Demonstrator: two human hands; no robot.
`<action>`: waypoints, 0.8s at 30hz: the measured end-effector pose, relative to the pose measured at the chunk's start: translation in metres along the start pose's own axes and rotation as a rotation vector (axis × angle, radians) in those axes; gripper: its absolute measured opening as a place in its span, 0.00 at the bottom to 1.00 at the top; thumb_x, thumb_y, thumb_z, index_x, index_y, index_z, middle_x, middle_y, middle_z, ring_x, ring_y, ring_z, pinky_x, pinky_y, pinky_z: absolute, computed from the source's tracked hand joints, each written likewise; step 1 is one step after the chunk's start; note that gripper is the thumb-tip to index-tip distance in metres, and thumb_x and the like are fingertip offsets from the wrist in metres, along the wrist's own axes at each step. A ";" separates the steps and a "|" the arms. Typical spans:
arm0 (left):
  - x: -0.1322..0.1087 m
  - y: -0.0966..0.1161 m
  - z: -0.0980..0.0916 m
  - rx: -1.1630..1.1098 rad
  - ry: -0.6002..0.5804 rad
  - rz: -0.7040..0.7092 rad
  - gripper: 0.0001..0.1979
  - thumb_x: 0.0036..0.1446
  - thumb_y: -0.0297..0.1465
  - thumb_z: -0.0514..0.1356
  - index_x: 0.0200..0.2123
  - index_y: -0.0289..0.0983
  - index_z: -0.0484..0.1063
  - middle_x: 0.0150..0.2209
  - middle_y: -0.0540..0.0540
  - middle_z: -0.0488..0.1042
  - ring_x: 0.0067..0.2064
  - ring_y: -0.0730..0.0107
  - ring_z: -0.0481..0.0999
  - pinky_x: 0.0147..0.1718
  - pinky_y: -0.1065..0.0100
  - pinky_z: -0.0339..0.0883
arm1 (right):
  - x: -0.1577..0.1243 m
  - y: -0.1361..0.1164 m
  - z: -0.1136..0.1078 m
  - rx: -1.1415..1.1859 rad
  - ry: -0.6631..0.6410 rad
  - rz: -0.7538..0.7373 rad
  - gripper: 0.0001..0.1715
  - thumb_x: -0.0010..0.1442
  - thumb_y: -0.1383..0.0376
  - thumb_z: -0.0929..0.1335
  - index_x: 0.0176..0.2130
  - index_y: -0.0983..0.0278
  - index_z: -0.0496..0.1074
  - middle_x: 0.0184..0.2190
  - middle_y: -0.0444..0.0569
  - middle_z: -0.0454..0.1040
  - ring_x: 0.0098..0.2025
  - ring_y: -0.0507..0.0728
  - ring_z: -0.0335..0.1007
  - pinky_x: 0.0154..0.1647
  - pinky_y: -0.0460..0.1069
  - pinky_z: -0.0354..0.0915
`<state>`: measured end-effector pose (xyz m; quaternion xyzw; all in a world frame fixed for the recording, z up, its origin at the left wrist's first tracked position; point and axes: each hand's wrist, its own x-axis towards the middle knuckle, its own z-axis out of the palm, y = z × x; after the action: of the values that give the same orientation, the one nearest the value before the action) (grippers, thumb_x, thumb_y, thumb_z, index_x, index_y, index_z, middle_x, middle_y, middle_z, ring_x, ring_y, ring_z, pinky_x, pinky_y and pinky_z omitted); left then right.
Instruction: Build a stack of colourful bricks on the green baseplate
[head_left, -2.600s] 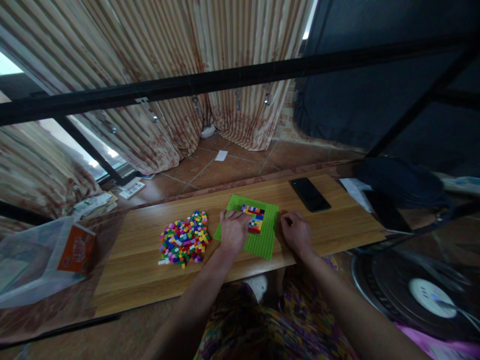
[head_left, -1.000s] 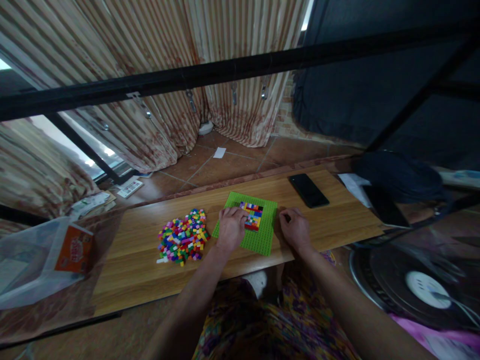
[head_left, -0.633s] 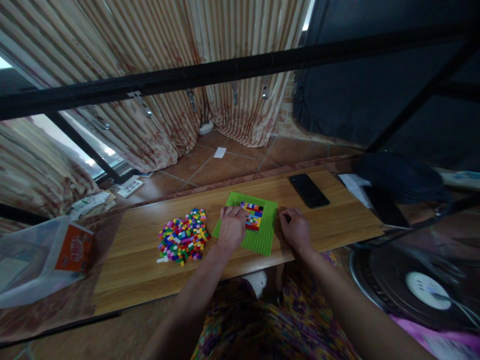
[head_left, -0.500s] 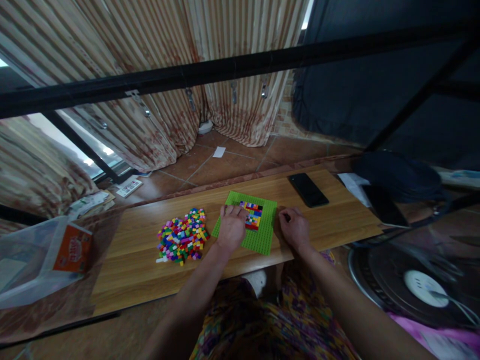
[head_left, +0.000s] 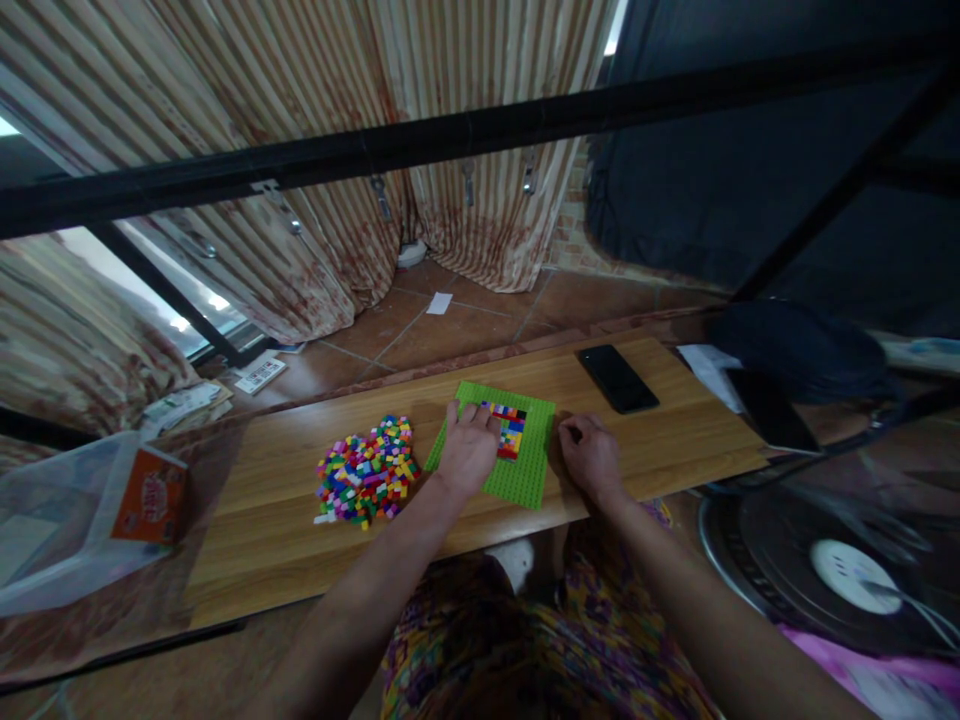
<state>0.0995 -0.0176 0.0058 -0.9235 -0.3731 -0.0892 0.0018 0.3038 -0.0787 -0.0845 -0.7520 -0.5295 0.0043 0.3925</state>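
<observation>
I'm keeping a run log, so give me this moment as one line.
left hand: partly covering bricks on green plate | right hand: curled, beside plate | brick pile: left of plate | phone: beyond right hand

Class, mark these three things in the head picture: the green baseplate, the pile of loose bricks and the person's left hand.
Green baseplate (head_left: 534, 460), head view: bare studded surface near its right edge.
Pile of loose bricks (head_left: 366, 475), head view: middle of the heap.
Left hand (head_left: 469, 448), head view: back of the hand.
</observation>
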 end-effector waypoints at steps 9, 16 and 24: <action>-0.009 -0.018 0.003 -0.198 0.059 -0.202 0.10 0.60 0.25 0.52 0.41 0.36 0.71 0.39 0.41 0.77 0.43 0.60 0.76 0.46 0.60 0.66 | 0.000 0.002 0.001 -0.001 -0.015 -0.003 0.13 0.59 0.61 0.61 0.29 0.62 0.71 0.32 0.52 0.73 0.36 0.58 0.68 0.38 0.50 0.62; -0.034 -0.028 0.009 -0.632 0.240 -0.425 0.07 0.56 0.26 0.55 0.37 0.39 0.71 0.35 0.48 0.79 0.36 0.69 0.79 0.36 0.69 0.70 | 0.000 0.002 0.001 0.018 -0.012 0.006 0.15 0.60 0.59 0.61 0.29 0.62 0.71 0.32 0.52 0.73 0.35 0.57 0.68 0.38 0.50 0.63; -0.063 -0.022 0.033 -1.082 0.403 -0.603 0.04 0.51 0.27 0.57 0.30 0.37 0.71 0.27 0.50 0.75 0.30 0.72 0.75 0.30 0.72 0.67 | -0.001 -0.010 -0.003 0.251 -0.020 0.130 0.23 0.57 0.50 0.65 0.41 0.66 0.73 0.37 0.55 0.75 0.38 0.60 0.70 0.41 0.55 0.66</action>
<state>0.0456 -0.0426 -0.0385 -0.6140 -0.5105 -0.4326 -0.4186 0.2962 -0.0799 -0.0768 -0.7295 -0.4791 0.1034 0.4770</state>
